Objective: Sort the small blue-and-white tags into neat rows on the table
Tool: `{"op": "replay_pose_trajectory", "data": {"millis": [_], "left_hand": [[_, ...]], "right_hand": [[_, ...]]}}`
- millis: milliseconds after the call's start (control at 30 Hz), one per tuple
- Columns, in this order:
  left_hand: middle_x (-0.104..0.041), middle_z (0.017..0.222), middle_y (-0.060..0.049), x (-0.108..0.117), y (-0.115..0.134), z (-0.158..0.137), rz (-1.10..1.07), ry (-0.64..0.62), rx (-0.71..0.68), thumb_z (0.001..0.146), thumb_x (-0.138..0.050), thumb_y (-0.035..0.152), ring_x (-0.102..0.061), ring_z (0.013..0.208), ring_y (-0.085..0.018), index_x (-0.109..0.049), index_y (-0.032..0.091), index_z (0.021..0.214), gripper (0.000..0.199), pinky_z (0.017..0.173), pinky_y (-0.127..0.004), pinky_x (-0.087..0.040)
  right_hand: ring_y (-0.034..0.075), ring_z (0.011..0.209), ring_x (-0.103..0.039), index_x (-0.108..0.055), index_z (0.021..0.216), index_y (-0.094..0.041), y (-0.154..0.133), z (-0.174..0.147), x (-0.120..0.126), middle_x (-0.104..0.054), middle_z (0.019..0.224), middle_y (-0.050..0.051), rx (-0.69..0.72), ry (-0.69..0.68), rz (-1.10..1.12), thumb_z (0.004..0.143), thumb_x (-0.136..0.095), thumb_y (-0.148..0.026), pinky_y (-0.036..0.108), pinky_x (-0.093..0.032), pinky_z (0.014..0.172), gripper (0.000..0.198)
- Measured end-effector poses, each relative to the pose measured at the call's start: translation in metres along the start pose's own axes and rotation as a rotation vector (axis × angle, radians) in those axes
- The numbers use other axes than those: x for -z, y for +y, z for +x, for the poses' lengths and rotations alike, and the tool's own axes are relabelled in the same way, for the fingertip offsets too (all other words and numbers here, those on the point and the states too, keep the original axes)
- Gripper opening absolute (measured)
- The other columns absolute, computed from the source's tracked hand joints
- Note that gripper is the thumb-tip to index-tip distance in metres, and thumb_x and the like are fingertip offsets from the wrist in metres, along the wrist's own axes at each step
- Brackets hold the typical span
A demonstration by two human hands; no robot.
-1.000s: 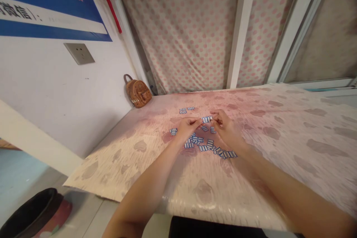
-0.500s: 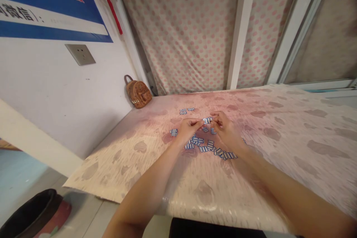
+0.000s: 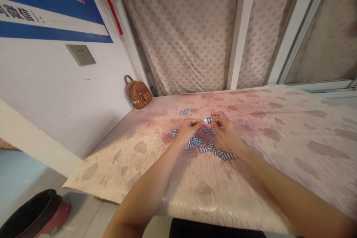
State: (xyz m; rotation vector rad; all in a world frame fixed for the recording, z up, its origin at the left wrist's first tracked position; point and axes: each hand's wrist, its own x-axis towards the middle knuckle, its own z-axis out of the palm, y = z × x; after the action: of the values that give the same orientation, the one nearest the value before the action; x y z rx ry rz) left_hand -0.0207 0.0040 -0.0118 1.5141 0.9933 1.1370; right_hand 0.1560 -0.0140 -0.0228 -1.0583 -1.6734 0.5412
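Between my two hands a small blue-and-white striped piece (image 3: 208, 121) is held up over the table. My left hand (image 3: 189, 131) pinches its left end between thumb and fingertips. At its right end the fingers of my right hand (image 3: 224, 128) are closed, partly hiding the piece. Several like striped pieces (image 3: 205, 149) lie scattered below and in front of my hands, some overlapping. One small stack (image 3: 173, 132) sits left of my left hand. Farther back, a few pieces (image 3: 183, 112) lie in short rows. What is printed on them is too small to make out.
A patterned cloth (image 3: 139, 163) covers the table. At its far left corner stands a small brown backpack-shaped bag (image 3: 138, 93) near the wall. A dotted curtain (image 3: 189, 33) hangs behind the table. On the floor at lower left is a dark-lined bin (image 3: 36, 215).
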Motion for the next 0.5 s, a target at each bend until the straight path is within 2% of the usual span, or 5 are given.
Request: {"op": "replay_pose_trajectory", "data": {"millis": [333,500], "left_hand": [[-0.074,0.075,-0.006,-0.0011,-0.0001,-0.0001,-0.025,0.014,0.010,0.076,-0.073,0.043,-0.060,0.065,-0.014,-0.078,0.014,0.079,0.030,0.063,-0.025,-0.045],[-0.072,0.070,-0.005,-0.0013,0.0012,0.0002,-0.042,0.057,0.038,0.076,-0.073,0.037,-0.058,0.060,-0.013,-0.077,0.014,0.076,0.024,0.060,-0.024,-0.043]], "right_hand": [[0.019,0.070,-0.059,-0.052,0.114,-0.024,0.0024,-0.0001,-0.0013,-0.061,0.077,0.001,-0.007,0.000,-0.021,0.088,-0.050,-0.028,0.031,-0.045,0.066,0.026],[0.017,0.058,-0.052,-0.056,0.107,-0.022,-0.0042,0.0002,0.0024,-0.054,0.063,-0.004,-0.069,0.071,-0.060,0.086,-0.056,-0.035,0.029,-0.039,0.057,0.024]]}}
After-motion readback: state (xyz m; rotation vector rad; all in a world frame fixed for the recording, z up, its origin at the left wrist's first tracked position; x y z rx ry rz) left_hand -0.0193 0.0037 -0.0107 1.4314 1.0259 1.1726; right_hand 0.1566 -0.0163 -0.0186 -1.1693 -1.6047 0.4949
